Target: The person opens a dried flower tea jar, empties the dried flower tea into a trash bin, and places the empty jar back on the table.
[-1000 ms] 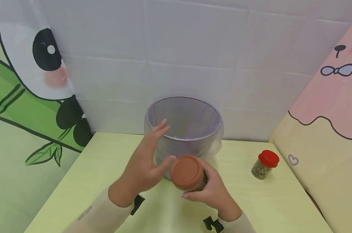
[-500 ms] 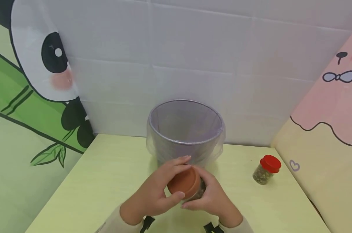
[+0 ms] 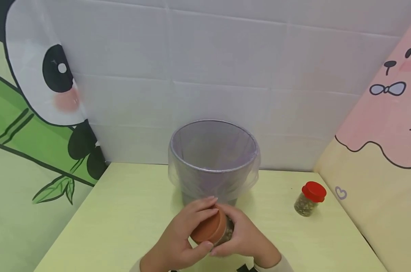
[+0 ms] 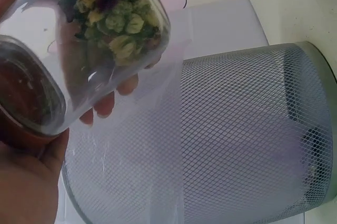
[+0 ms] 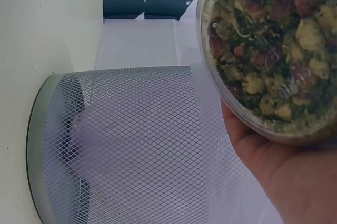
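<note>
A clear jar [image 3: 229, 229] of dried flowers with an orange-brown lid [image 3: 205, 229] is tilted between both hands, in front of the mesh bin. My left hand [image 3: 178, 236] grips the lid from the left, fingers over its far side and thumb on the near side. From the right, my right hand [image 3: 244, 234] holds the jar's body. In the left wrist view the jar [image 4: 118, 21] lies nearly sideways, the flowers gathered toward its bottom end. The right wrist view shows the jar's round base [image 5: 274, 50], with greenish, yellow and dark red pieces behind it.
The mesh bin [image 4: 253, 134], lined with a thin translucent bag [image 3: 174, 166], stands on the pale yellow table [image 3: 123, 204] near the back wall. A smaller jar with a red lid [image 3: 314, 192] stands at right. Printed side walls flank the table.
My left hand has come from beside the bin onto the jar's lid. Both hands and the jar have moved lower in the view, and the lid has tipped toward the left.
</note>
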Tool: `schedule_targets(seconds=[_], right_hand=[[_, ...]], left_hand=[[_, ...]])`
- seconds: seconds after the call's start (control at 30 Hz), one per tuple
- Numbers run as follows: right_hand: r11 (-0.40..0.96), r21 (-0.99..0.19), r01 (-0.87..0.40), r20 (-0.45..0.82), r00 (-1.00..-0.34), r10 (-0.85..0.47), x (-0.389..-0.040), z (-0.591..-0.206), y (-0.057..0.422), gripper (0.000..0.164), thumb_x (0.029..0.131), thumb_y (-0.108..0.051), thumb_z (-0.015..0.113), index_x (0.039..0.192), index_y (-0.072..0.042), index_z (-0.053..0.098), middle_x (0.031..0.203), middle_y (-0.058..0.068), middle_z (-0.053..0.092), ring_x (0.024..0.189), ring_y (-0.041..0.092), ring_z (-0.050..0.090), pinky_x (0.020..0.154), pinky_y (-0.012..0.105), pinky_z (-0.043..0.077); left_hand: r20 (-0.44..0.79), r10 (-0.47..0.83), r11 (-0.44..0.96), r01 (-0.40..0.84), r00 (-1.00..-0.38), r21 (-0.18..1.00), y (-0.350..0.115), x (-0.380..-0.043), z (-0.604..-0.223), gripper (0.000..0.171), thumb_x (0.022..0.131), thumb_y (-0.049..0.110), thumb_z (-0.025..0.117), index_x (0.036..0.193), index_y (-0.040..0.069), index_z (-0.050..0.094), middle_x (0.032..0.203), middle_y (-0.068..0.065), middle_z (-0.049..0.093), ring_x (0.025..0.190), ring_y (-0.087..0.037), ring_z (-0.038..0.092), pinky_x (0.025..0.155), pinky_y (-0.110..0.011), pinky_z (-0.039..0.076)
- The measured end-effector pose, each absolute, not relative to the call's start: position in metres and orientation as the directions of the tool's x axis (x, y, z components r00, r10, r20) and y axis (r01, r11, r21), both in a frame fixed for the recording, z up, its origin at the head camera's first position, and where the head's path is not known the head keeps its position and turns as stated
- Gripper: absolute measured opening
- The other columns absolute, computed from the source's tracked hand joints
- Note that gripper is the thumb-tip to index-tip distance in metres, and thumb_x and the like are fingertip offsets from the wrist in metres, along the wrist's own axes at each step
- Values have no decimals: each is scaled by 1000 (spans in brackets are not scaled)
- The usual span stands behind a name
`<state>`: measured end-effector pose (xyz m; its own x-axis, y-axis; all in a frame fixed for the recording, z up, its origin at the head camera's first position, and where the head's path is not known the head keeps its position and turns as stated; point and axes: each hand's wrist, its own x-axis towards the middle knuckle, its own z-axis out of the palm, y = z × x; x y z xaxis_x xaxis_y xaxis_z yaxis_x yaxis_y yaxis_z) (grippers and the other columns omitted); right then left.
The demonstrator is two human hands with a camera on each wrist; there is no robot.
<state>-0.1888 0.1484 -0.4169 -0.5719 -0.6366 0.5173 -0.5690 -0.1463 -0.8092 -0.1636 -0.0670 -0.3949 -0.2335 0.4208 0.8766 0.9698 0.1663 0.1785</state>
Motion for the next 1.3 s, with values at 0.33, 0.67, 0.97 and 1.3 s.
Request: schedule_targets(seconds=[0.33,0.67,0.97,1.3], right_hand=[[-134,-764,-631,535,-504,-678,-186,-415,144,74,77,-19,92,141,-13,55,130,7,64,109,25,67,91,40,57],[-133,-784,-606,509,-504,-698,-186,-414,145,72,74,-20,93,137,-15,58,128,6,65,106,24,68,90,39,57],[-147,-765,-626,543,-507,-670,-183,-417,141,71,76,-16,91,138,-14,58,126,6,65,103,22,68,85,40,59],[135,-694,-707,521,-623,-583,-177,-417,139,72,78,-26,91,141,-24,56,129,-3,61,108,15,62,88,34,56]], left_hand=[[896,405,225,970,-183,96,-60,-164,-394,59,103,49,54,129,-3,65,131,-19,61,115,-31,61,97,-38,51],[883,441,196,977,-162,81,-59,-164,-396,55,105,43,50,131,-3,65,133,-17,61,118,-30,60,98,-38,51],[909,389,207,976,-149,71,-55,-163,-393,46,100,33,54,125,-3,68,123,-16,64,109,-28,63,91,-36,53],[910,319,347,926,-264,146,-54,-160,-399,43,102,36,54,125,2,67,119,-14,63,103,-26,62,85,-35,53]])
